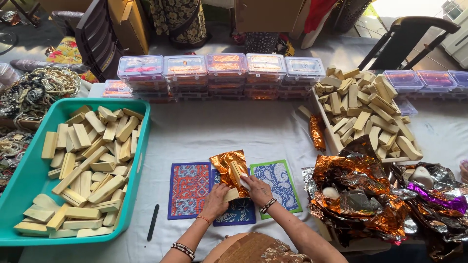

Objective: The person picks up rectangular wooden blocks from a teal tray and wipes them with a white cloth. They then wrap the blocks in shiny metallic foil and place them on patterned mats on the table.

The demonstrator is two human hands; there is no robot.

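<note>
— So how far are we?
— Barely started: one wrapped bar (317,132) lies done; left hand (214,198) and right hand (255,189) grip a bar (235,176) on orange foil (225,163); tray (19,187) and pile (363,114) remain

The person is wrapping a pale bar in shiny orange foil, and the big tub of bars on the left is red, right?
Not quite. The tub on the left is teal, not red, as the head view shows. The rest holds: both hands, left and right, wrap a pale bar in shiny orange foil.
</note>
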